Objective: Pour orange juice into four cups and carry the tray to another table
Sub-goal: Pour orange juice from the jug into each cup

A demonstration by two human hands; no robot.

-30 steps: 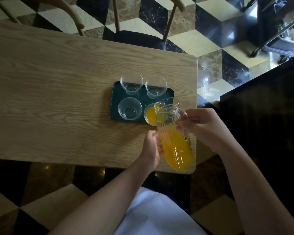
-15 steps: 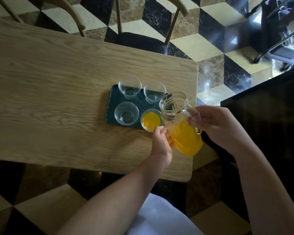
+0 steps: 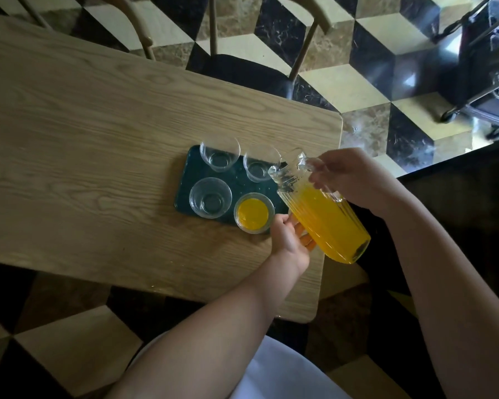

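Juice fills one cup (image 3: 253,213) of four on the dark tray (image 3: 182,194) at centre frame, three are empty, and the jug (image 3: 320,210), right hand (image 3: 349,175) grasping its handle, left hand (image 3: 288,236) steadying underneath, tilts toward the next cup (image 3: 260,165); carrying remains.

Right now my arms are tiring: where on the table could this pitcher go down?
The broad bare wood left of the tray is free, as is the strip between the tray and the table's far edge. It is crowded at the right end: four cups fill the tray, with both hands and the pitcher there.
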